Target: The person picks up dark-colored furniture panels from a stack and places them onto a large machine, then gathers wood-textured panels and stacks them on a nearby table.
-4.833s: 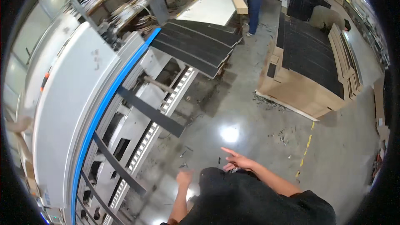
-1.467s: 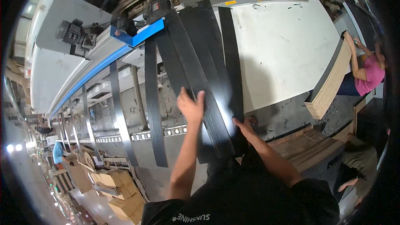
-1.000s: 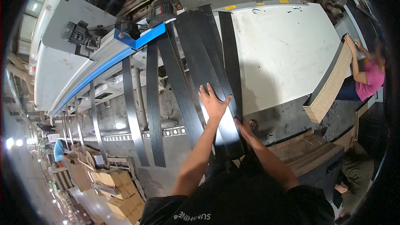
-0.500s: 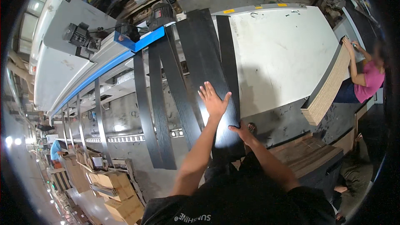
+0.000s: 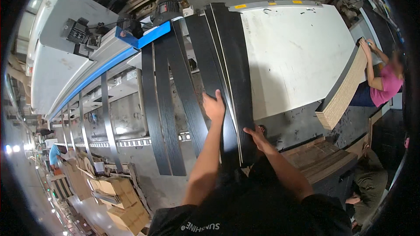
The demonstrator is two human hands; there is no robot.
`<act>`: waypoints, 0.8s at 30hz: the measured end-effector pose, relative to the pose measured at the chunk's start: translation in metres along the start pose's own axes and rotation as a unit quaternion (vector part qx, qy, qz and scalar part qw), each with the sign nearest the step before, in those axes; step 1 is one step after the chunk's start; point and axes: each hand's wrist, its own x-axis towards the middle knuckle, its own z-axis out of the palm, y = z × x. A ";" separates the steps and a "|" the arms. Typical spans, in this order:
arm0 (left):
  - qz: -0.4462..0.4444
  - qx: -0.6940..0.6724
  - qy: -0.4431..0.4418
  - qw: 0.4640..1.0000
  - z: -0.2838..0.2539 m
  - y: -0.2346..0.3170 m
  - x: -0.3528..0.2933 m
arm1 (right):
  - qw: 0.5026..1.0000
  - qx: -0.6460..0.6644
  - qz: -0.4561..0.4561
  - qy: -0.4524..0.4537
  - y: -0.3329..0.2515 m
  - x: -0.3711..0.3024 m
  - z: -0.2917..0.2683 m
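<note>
Two long black boards lie side by side in front of me, their far ends resting by the white tabletop. My left hand [image 5: 214, 107] is closed round the left black board [image 5: 202, 48], with the thumb on top and the other fingers over its left edge. At the near right edge of the right black board [image 5: 236, 61], my right hand [image 5: 257, 139] grips with the thumb on its face; its other fingers are partly hidden. A narrow gap and pale edges show between the boards.
More black strips [image 5: 164, 105] span the machine bed on the left, beside a blue guide rail [image 5: 153, 37]. A white tabletop [image 5: 288, 57] extends to the right. There, a person in pink [image 5: 387, 83] holds a stack of boards [image 5: 343, 89]. Stacked boards [image 5: 321, 161] stand near my right.
My left hand has gone from spread flat to closed on the left board's edge, moving left and nearer. The right board has turned and shifted, with pale edges now showing between the two.
</note>
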 end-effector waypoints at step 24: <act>0.023 0.019 -0.087 0.996 0.018 -0.025 -0.030 | 1.000 -0.011 -0.016 0.014 -0.013 -0.008 -0.022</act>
